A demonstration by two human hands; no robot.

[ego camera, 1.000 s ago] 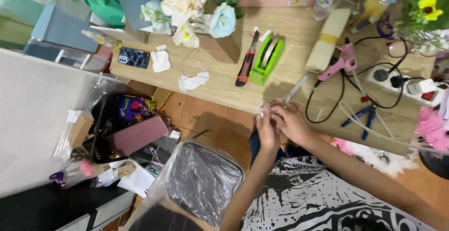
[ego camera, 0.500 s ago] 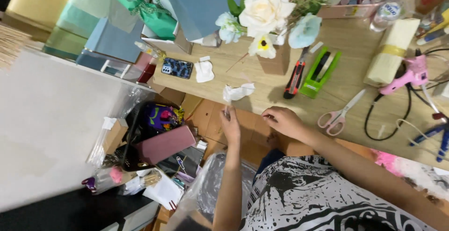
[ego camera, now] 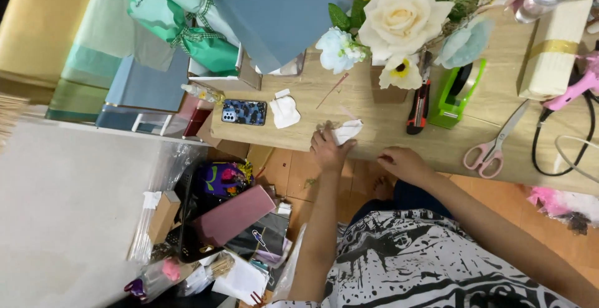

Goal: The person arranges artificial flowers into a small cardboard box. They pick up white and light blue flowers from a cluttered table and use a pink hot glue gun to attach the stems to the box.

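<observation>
**Left hand on a white scrap at the near edge**

At the near edge of the wooden surface (ego camera: 399,134) I see the left hand (ego camera: 327,150) resting with its fingers closed on a small crumpled white scrap (ego camera: 346,131), so the grip there is clamped on this scrap. The scrap lies on the wood, just beside the edge, between the phone and the red utility knife. The right hand (ego camera: 404,163) lies near, also at the edge, with the fingers curled loosely; I cannot tell if its grip is together or apart, and I see nothing in it.

A second white crumpled piece (ego camera: 284,111) lies further left, just beside a phone (ego camera: 244,112) with a dark patterned back. Behind the hands stands a bunch of artificial flowers (ego camera: 399,24), with a big cream rose in the middle. Right of it are a red utility knife (ego camera: 417,107) and a green tape dispenser (ego camera: 455,95), the two almost touching. Pink-handled scissors (ego camera: 496,144) lie well to the right of the right hand, near a black cable (ego camera: 544,141) and a pink glue gun (ego camera: 574,88). On the floor below the surface, many boxes and bags are crowded together.
</observation>
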